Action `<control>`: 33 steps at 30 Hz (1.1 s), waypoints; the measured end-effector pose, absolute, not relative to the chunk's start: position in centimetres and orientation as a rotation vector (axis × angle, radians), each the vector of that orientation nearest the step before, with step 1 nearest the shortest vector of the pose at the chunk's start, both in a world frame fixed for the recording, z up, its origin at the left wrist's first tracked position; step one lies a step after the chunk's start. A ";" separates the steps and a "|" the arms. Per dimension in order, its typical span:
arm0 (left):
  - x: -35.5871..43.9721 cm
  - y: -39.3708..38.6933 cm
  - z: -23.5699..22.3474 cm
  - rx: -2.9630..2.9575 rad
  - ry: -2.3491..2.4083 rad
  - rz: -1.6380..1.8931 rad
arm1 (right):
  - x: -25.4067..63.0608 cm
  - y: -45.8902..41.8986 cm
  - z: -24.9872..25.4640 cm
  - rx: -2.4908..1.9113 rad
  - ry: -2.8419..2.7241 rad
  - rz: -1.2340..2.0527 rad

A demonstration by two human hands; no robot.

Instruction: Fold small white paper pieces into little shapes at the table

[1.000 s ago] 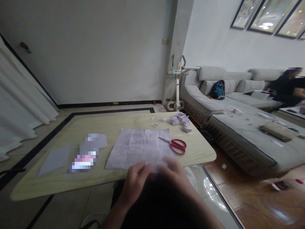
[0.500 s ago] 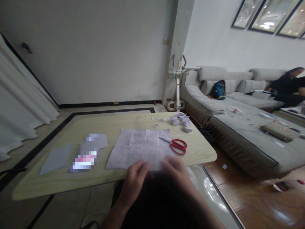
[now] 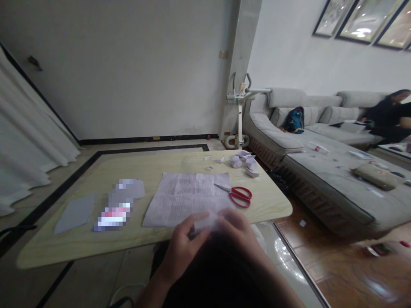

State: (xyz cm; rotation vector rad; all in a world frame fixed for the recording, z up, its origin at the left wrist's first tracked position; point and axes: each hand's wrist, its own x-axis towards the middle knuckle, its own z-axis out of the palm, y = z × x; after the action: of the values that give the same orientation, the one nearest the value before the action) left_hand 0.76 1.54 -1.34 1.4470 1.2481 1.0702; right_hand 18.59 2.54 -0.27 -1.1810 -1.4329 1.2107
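Note:
Between my two hands is a small piece of white paper (image 3: 205,222), blurred and partly covered by fingers. My left hand (image 3: 184,239) pinches its left side, with thumb below and fingers above. My right hand (image 3: 236,226) has its fingers closed on the right side of the paper. Both hands are at the near edge of the table, just in front of a large printed sheet (image 3: 186,194) with fold creases. Red-handled scissors (image 3: 239,196) lie on that sheet's right part, blades pointing left. Several folded paper pieces (image 3: 245,161) sit near the far right corner.
The pale wooden table (image 3: 154,164) also bears a blank paper sheet (image 3: 75,214), a pixelated item (image 3: 117,207) and small paper scraps (image 3: 219,160). To the right stands a grey sofa (image 3: 321,171) with a backpack (image 3: 294,120) and a seated person (image 3: 385,115).
My left hand has turned and its fingers have spread around the paper's left side. The small paper now shows more between my hands. The table items stay put.

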 end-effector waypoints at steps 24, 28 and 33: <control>1.0 1.9 -1.3 1.450 1.273 1.215 | 18.0 2.5 -0.3 -1.129 -1.635 1.056; 1.1 1.8 -1.2 1.534 1.280 1.140 | 18.5 2.6 -0.4 -1.128 -1.600 0.977; 1.5 1.5 -0.7 1.818 1.286 1.058 | 18.3 2.6 -0.4 -1.108 -1.622 0.943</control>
State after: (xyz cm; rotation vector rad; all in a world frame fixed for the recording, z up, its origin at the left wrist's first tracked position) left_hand 1.48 1.50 -0.72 1.8180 1.2859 1.0582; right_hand 18.34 2.58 -0.38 -1.1085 -1.6222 0.9427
